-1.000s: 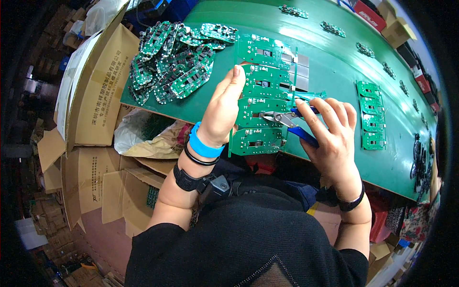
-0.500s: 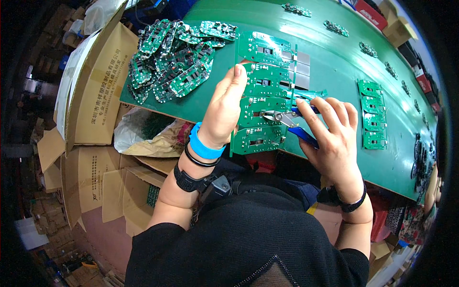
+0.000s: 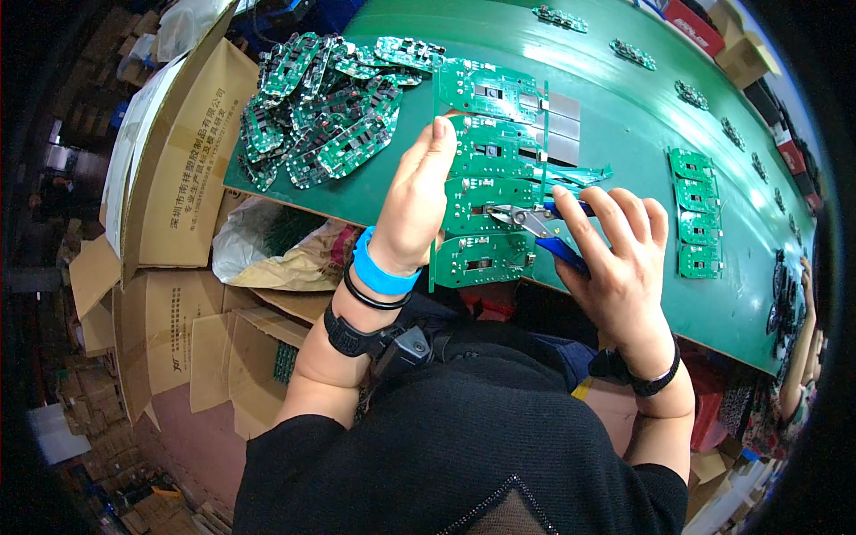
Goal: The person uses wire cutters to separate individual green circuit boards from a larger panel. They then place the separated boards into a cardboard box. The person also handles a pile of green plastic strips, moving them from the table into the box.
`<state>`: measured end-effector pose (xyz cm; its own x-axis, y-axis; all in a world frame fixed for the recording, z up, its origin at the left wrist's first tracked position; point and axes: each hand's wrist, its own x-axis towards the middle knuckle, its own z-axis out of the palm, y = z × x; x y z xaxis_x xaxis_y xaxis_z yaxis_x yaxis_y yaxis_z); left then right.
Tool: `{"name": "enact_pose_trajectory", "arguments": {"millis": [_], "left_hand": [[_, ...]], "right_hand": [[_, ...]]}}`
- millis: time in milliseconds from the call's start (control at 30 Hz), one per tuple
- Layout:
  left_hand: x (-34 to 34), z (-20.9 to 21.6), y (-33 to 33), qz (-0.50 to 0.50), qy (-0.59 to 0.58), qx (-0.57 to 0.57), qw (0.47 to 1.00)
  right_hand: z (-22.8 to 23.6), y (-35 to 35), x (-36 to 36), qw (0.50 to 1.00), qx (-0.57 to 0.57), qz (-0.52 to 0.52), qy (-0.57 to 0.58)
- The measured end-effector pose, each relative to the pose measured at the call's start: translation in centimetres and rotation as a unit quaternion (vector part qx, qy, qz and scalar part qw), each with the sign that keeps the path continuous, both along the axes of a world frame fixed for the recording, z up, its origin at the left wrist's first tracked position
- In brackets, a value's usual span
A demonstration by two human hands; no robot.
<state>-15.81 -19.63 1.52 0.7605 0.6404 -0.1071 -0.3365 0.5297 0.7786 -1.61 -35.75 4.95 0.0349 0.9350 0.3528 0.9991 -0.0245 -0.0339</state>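
My left hand (image 3: 415, 187) is closed on the left edge of a green circuit board panel (image 3: 495, 189), thumb on top, fingers hidden beneath. Several board sections joined by narrow side rails make up the panel, which is held up over the table's near edge. In my right hand (image 3: 620, 250) is a pair of cutting pliers (image 3: 555, 239) with blue handles. Their jaws point left and lie over the third section from the top, close to its dark slot; whether they touch it I cannot tell.
A heap of separate circuit boards (image 3: 321, 111) lies left on the green table (image 3: 615, 116). Another panel (image 3: 695, 214) rests on the right, with cut green strips (image 3: 580, 174) nearer. Single boards line the far side. Cardboard boxes (image 3: 183, 169) stand left. Another person's arm (image 3: 802, 348) shows far right.
The panel has tilted slightly and shifted a little left at its top. The pliers have barely moved. At the far right another person's arm has come further into view.
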Motion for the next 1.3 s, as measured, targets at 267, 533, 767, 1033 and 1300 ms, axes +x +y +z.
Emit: {"name": "enact_pose_trajectory", "arguments": {"millis": [267, 533, 767, 1033, 1300], "left_hand": [[-0.3, -0.4, 0.4, 0.022, 0.017, 0.005, 1.0], [-1.5, -0.4, 0.8, -0.052, -0.023, -0.152, 0.987], [-1.5, -3.1, 0.6, -0.187, -0.237, -0.308, 0.902], [-0.8, -3.6, 0.4, -0.19, -0.246, -0.317, 0.896], [-0.1, -0.8, 1.7, -0.075, -0.047, -0.165, 0.982]], "right_hand": [[-1.5, 0.1, 0.1, 0.999, 0.029, 0.015, 0.023], [-1.8, -0.1, 1.1, 0.973, 0.147, -0.049, 0.17], [-3.3, 0.1, 1.9, 0.985, 0.086, -0.095, 0.119], [-3.5, 0.5, 1.6, 0.984, 0.083, -0.112, 0.114], [-0.4, -1.6, 2.2, 0.972, 0.082, -0.074, 0.209]]}}
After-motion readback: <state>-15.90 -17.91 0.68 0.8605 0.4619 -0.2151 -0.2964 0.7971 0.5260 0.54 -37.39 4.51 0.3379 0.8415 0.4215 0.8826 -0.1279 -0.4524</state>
